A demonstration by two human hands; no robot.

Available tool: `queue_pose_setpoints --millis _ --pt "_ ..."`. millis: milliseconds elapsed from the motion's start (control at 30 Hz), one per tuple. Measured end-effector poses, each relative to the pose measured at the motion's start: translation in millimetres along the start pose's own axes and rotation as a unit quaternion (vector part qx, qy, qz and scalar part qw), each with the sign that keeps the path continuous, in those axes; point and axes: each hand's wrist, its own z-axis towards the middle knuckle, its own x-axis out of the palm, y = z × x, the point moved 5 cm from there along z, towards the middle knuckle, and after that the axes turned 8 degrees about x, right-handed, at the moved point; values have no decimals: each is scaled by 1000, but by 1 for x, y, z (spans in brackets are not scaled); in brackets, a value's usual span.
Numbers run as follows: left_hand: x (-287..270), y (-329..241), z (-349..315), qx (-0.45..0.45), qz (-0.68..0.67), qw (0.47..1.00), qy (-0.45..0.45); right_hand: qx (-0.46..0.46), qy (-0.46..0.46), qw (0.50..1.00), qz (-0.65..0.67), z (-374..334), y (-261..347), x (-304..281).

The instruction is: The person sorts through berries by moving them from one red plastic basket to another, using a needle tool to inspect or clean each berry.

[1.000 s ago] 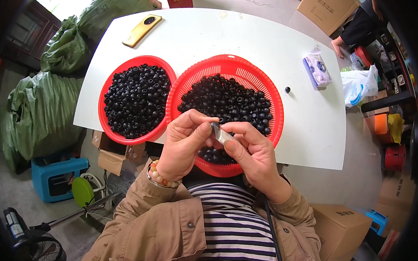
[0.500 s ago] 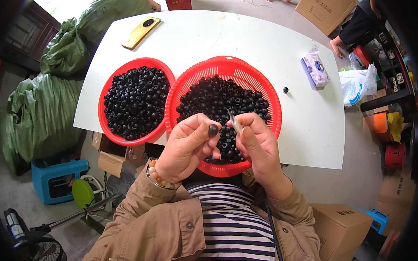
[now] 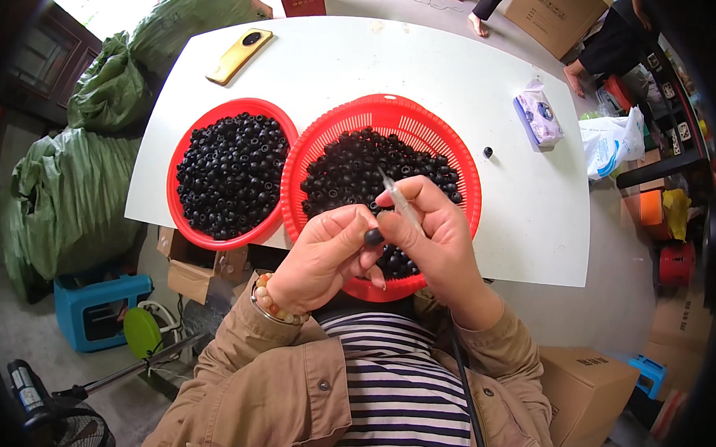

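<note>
Currently pinching a small black piece [image 3: 373, 237] in the left hand [image 3: 325, 242], over the slotted red basket [image 3: 426, 131], while gripping a slim pale tool [image 3: 406, 208] in the right hand [image 3: 441, 239]. Apparently adjusting the piece; calling next for steady fingertips.

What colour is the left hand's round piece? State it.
The round piece is black, as the head view shows.

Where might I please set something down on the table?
Bare white table lies between phone and purple pack, and right of the larger basket, below the loose black piece. Further left it's crowded: that basket, the smaller basket, left hand, right hand.
</note>
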Motion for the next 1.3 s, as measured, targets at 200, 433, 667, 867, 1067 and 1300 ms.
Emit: queue_pose_setpoints --millis 200,433,667,867,1067,1300 --pt "-1 -4 2 6 8 1000 0 -42 -76 992 -92 8 -5 -18" --pt "-30 -54 -5 154 210 958 -125 -47 -148 977 -146 -4 -8 -32" --pt "-99 -119 -35 347 526 705 -324 -77 -153 958 -231 -10 -12 -31" --pt "-128 -146 -66 354 609 585 -401 -80 -166 952 -243 -9 -12 -27" --pt "-141 -145 -73 268 671 541 -431 -75 -159 951 -253 -8 -14 -27" --pt "-114 -138 -60 324 623 586 -404 -92 -169 944 -267 -9 -13 -25"
